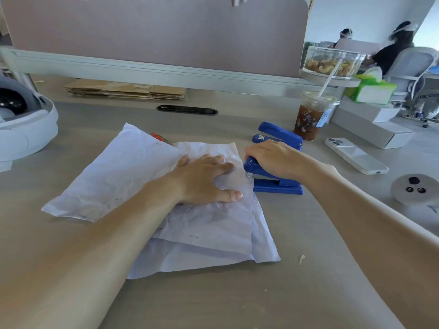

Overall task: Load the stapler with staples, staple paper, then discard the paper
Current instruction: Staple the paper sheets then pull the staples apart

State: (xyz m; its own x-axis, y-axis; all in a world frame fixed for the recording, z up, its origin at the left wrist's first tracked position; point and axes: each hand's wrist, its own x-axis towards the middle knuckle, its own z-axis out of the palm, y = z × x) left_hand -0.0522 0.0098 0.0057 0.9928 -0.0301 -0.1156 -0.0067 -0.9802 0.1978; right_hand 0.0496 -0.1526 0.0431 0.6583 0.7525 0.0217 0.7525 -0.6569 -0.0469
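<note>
Several crumpled white paper sheets lie overlapped in the middle of the desk. My left hand rests flat on the top sheet, fingers spread, pinning it down. A blue stapler sits at the sheets' right edge, its jaw over the paper's edge. My right hand lies on top of the stapler, fingers curled over its front. A second blue stapler stands just behind, its top lifted. A red object peeks out from under the far sheet.
An iced drink cup with a straw stands behind the staplers. A white phone lies to the right, near a round grey puck. A white headset sits at the left, flattened cardboard at the back.
</note>
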